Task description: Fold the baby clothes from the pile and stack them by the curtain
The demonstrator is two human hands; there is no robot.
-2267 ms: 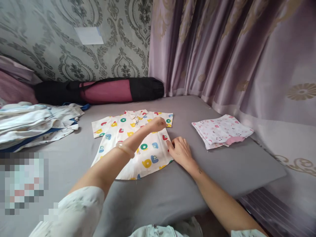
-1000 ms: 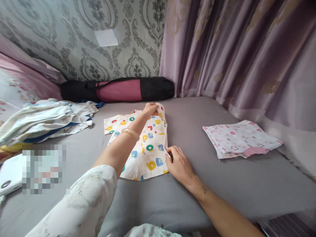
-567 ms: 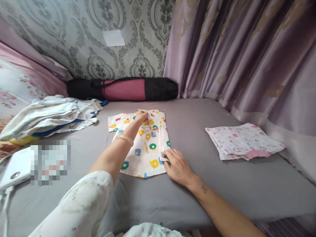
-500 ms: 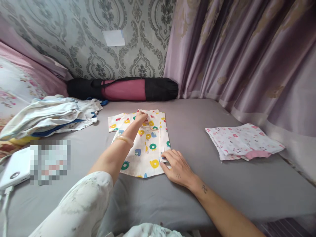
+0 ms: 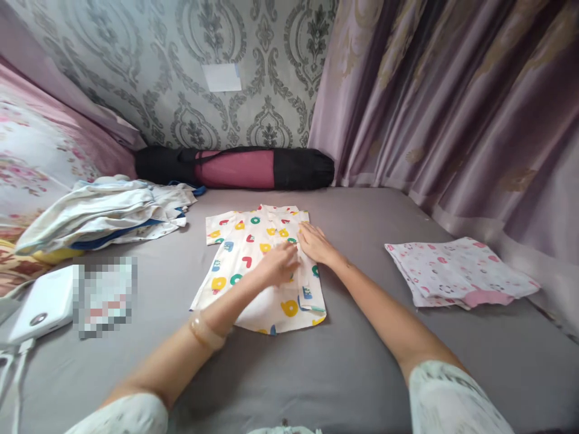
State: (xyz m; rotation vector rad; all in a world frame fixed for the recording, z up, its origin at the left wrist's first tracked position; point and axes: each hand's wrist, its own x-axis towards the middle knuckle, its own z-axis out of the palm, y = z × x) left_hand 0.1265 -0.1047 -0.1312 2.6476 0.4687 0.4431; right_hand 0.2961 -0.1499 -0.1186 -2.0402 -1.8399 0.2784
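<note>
A small white short-sleeved shirt [image 5: 253, 301], printed with red, yellow, green and blue figures, lies spread on the grey sheet with its collar away from me. One sleeve sticks out on the left, while the right side is partly folded in. My left hand [image 5: 281, 263], a bangle on its wrist, is over the middle of the shirt; its fingers are smeared by motion, so I cannot tell if they touch the cloth. My right hand [image 5: 316, 242] rests on the shirt's upper right edge, fingers stretched out and holding nothing.
Piled clothes [image 5: 122, 211] lie at the left, with a white power bank [image 5: 45, 304] and its cable nearer me. A folded pink-and-white garment [image 5: 461, 271] is on the right. A black and pink roll bag [image 5: 235, 168] lies along the wall beside the curtain [image 5: 384, 108].
My left hand has come back from the collar to the shirt's middle. My right hand has moved up from the lower right edge to near the shoulder. The view has shifted slightly.
</note>
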